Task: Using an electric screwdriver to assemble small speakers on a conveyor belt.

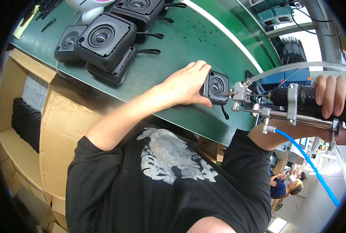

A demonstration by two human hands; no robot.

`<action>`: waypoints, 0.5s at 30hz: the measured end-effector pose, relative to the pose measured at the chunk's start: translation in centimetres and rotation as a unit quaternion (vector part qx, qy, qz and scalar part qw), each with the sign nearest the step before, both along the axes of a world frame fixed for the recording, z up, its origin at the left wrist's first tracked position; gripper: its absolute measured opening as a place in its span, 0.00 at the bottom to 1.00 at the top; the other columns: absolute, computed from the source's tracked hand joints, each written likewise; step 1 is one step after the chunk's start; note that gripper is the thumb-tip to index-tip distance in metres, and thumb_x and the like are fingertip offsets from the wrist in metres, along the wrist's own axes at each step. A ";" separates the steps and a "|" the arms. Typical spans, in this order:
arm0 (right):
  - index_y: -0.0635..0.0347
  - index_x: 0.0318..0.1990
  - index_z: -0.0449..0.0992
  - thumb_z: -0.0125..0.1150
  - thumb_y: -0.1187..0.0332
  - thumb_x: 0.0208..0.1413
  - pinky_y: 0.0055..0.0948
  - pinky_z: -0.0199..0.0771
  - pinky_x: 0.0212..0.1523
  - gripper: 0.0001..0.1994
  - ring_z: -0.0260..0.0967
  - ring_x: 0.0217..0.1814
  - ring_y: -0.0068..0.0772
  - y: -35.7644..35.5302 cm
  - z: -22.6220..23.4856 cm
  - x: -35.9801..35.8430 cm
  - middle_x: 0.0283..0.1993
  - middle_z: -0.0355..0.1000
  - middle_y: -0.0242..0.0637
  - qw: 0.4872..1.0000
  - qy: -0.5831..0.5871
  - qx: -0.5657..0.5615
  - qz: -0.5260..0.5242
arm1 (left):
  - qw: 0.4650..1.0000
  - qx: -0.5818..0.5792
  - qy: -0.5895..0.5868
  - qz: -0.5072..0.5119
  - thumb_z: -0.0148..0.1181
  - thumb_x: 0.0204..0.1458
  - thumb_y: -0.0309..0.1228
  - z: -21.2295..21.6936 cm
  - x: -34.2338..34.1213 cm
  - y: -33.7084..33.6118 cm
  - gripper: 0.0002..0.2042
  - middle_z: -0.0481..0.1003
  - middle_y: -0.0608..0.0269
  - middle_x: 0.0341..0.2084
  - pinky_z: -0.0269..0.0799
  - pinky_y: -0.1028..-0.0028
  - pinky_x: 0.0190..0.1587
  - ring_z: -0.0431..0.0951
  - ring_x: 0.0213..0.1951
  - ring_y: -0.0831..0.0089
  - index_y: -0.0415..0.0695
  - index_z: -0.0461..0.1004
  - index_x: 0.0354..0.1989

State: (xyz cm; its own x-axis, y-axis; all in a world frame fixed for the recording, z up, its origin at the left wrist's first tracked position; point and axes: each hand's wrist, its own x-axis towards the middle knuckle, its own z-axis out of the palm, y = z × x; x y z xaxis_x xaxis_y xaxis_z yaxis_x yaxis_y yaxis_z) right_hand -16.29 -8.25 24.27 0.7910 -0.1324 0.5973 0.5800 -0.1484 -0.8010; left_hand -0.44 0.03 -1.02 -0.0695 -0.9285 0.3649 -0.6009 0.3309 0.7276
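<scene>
My left hand (pixel 186 86) is closed round the left side of a small black square speaker (pixel 217 85), which has a round silver-grey cone and a short wrist strap. The speaker is on the green worktable (pixel 169 70). In my right hand (pixel 333 95) is a black powered screwdriver (pixel 303 99), its fingers wrapped round the body. The tool lies sideways in the view, with a metal feed head (pixel 241 93) at the speaker's right edge. I cannot tell whether its tip touches a screw. A clear tube (pixel 297 66) and a blue hose (pixel 307 153) run from the tool.
More black speakers (pixel 105 35) with straps are stacked at the table's far left. Tiny dark screws (pixel 204 33) lie scattered farther back. An open cardboard box (pixel 70 132) with black parts stands left of the table. Other people (pixel 287 184) sit at the far right.
</scene>
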 end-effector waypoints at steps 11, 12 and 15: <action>0.57 0.44 0.65 0.64 0.37 0.50 0.31 0.65 0.34 0.32 0.67 0.27 0.26 -0.6 -2.6 -0.4 0.31 0.65 0.29 0.998 0.054 -0.002 -0.017 | 1.000 -0.004 0.005 0.011 0.79 0.32 0.45 -0.1 0.1 0.2 0.44 0.67 0.46 0.48 0.70 0.62 0.57 0.70 0.52 0.51 0.29 0.63 0.53; 0.57 0.44 0.65 0.64 0.37 0.50 0.31 0.65 0.34 0.32 0.67 0.27 0.26 -0.5 -2.8 -0.3 0.31 0.65 0.29 0.998 0.055 -0.001 -0.016 | 1.000 -0.003 0.006 0.012 0.79 0.32 0.45 -0.1 0.1 0.2 0.44 0.67 0.46 0.48 0.70 0.62 0.57 0.70 0.52 0.51 0.29 0.63 0.53; 0.58 0.45 0.66 0.60 0.40 0.55 0.34 0.65 0.35 0.29 0.67 0.27 0.29 -1.0 -4.3 0.3 0.30 0.66 0.31 0.994 0.103 -0.036 0.003 | 1.000 -0.018 0.006 0.022 0.79 0.32 0.45 -0.2 0.1 0.2 0.43 0.67 0.46 0.48 0.70 0.61 0.57 0.70 0.52 0.50 0.29 0.63 0.52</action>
